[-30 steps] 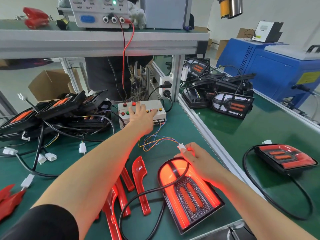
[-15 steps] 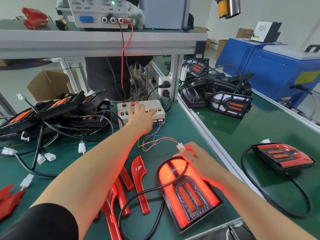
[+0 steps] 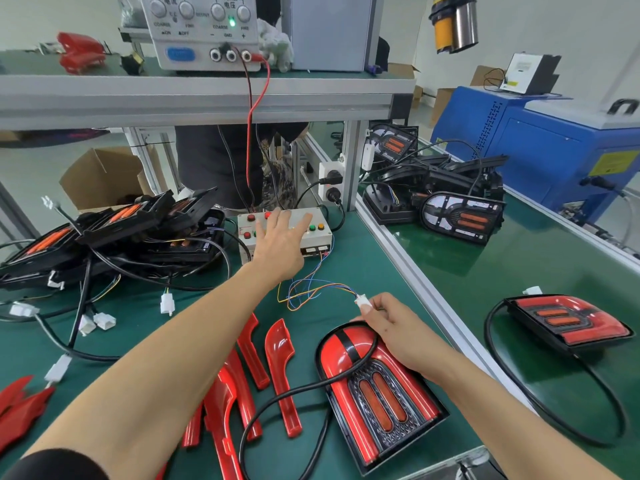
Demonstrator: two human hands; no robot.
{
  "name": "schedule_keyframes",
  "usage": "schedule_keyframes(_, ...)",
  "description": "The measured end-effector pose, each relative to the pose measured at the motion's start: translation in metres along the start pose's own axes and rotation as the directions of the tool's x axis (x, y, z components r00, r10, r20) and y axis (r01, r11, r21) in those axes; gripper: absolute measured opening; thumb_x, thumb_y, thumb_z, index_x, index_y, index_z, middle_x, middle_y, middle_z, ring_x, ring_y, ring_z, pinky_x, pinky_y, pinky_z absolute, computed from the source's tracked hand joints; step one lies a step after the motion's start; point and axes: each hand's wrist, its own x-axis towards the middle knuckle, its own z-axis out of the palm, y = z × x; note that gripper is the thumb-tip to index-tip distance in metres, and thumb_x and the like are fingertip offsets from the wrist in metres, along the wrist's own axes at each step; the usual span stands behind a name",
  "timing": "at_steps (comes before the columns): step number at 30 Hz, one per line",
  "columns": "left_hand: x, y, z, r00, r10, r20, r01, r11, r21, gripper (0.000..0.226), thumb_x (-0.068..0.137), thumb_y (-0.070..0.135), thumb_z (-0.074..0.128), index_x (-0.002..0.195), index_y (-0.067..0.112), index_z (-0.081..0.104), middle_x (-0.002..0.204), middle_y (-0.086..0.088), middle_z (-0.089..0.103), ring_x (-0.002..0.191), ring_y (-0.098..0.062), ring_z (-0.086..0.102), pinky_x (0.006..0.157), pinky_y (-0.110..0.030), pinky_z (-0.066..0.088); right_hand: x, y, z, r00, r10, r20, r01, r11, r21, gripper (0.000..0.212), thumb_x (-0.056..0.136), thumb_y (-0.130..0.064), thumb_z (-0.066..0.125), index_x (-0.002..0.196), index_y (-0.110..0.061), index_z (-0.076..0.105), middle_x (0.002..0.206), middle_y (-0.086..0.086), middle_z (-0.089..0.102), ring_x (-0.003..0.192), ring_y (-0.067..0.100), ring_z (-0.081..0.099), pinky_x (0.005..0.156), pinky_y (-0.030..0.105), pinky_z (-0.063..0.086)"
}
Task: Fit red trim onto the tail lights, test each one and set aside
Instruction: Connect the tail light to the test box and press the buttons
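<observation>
A tail light point(image 3: 377, 393) with red trim lies face up on the green mat near the front edge, unlit, its black cable looping across it. My right hand point(image 3: 391, 327) pinches the white connector point(image 3: 362, 301) that joins that cable to the coloured wires of the white button box point(image 3: 315, 233). My left hand point(image 3: 280, 237) lies on top of the button box with fingers spread over the buttons. Several loose red trim pieces point(image 3: 277, 365) lie left of the light.
A heap of black tail lights with cables point(image 3: 114, 233) fills the left of the bench. More lights point(image 3: 460, 216) are stacked beyond the aluminium rail, and one trimmed light point(image 3: 568, 320) lies at the right. A power supply point(image 3: 204, 29) stands on the shelf above.
The tail light under my right hand was glowing red and is now dark. My left hand's fingers have spread wider across the button box.
</observation>
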Motion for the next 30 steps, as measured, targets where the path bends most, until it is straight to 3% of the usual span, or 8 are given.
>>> schedule_keyframes(6,-0.044,0.0,-0.029,0.973,0.032,-0.227,-0.11,0.934,-0.34,0.043,0.093,-0.006,0.052,0.131,0.006,0.067,0.144,-0.022,0.052,0.144,-0.039,0.034,0.124,-0.039,0.016,0.004,0.001,0.004,0.999,-0.039,-0.024,0.035,0.988,-0.147,0.034,0.101,-0.062,0.04,0.101,-0.031,0.052,0.07,-0.008,0.048,0.052,-0.001,0.042,0.06,0.027,0.037)
schedule_keyframes(10,-0.093,-0.008,-0.055,0.958,-0.079,-0.275,-0.076,0.856,-0.511,0.035,0.095,-0.001,0.056,0.125,0.009,0.071,0.131,-0.006,0.065,0.125,-0.019,0.055,0.105,-0.018,0.031,0.003,0.0,0.003,0.999,-0.029,-0.017,0.026,0.985,-0.168,0.034,0.102,-0.061,0.038,0.104,-0.031,0.052,0.076,-0.006,0.051,0.065,0.006,0.048,0.066,0.027,0.04)
schedule_keyframes(13,-0.131,-0.015,-0.066,0.961,-0.179,-0.212,0.014,0.793,-0.609,0.028,0.096,0.007,0.06,0.114,0.021,0.075,0.106,0.012,0.074,0.087,0.003,0.063,0.084,-0.013,0.046,0.002,-0.003,0.002,1.0,-0.022,-0.007,0.021,0.987,-0.157,0.036,0.102,-0.062,0.038,0.109,-0.03,0.053,0.082,-0.009,0.057,0.071,0.004,0.053,0.068,0.025,0.039)
schedule_keyframes(17,-0.162,-0.017,-0.067,0.982,-0.19,-0.013,0.133,0.738,-0.662,0.02,0.097,0.021,0.06,0.091,0.033,0.075,0.076,0.009,0.074,0.07,-0.004,0.069,0.07,-0.019,0.053,-0.001,-0.005,0.003,1.0,-0.026,-0.007,0.025,0.989,-0.143,0.034,0.101,-0.062,0.039,0.103,-0.032,0.054,0.078,-0.013,0.054,0.066,-0.001,0.05,0.067,0.023,0.038)
schedule_keyframes(21,-0.152,-0.004,-0.058,0.979,-0.199,-0.046,0.125,0.763,-0.634,0.019,0.096,0.024,0.063,0.08,0.025,0.072,0.061,0.009,0.063,0.056,-0.007,0.054,0.061,-0.024,0.047,-0.002,-0.008,0.003,0.998,-0.054,-0.011,0.053,0.993,-0.107,0.031,0.101,-0.058,0.043,0.103,-0.03,0.056,0.094,-0.012,0.07,0.082,0.003,0.066,0.085,0.031,0.052)
schedule_keyframes(25,-0.136,0.029,-0.044,0.995,-0.008,-0.104,-0.053,0.82,-0.57,0.014,0.097,0.026,0.063,0.109,0.027,0.071,0.099,0.015,0.069,0.095,-0.001,0.058,0.091,-0.028,0.046,-0.004,-0.011,0.002,0.994,-0.104,-0.027,0.101,0.99,-0.097,0.023,0.103,-0.049,0.049,0.104,-0.028,0.057,0.103,-0.009,0.076,0.09,0.009,0.072,0.094,0.042,0.055)
schedule_keyframes(27,-0.127,0.04,-0.038,0.986,0.133,-0.098,-0.163,0.888,-0.43,0.033,0.101,0.035,0.056,0.133,0.03,0.061,0.13,0.017,0.059,0.125,-0.004,0.044,0.107,-0.034,0.031,-0.004,-0.012,0.003,0.987,-0.148,-0.059,0.14,0.983,-0.12,0.018,0.103,-0.046,0.052,0.102,-0.029,0.058,0.099,-0.011,0.076,0.088,0.001,0.07,0.094,0.039,0.055)
schedule_keyframes(30,-0.114,0.048,-0.038,0.968,0.249,0.002,-0.239,0.932,-0.273,0.036,0.106,0.043,0.042,0.139,0.036,0.055,0.137,0.019,0.056,0.135,-0.007,0.034,0.118,-0.044,0.013,-0.006,-0.015,0.002,0.971,-0.217,-0.097,0.197,0.963,-0.183,0.012,0.102,-0.044,0.055,0.1,-0.033,0.057,0.095,-0.019,0.075,0.092,-0.008,0.066,0.095,0.033,0.052)
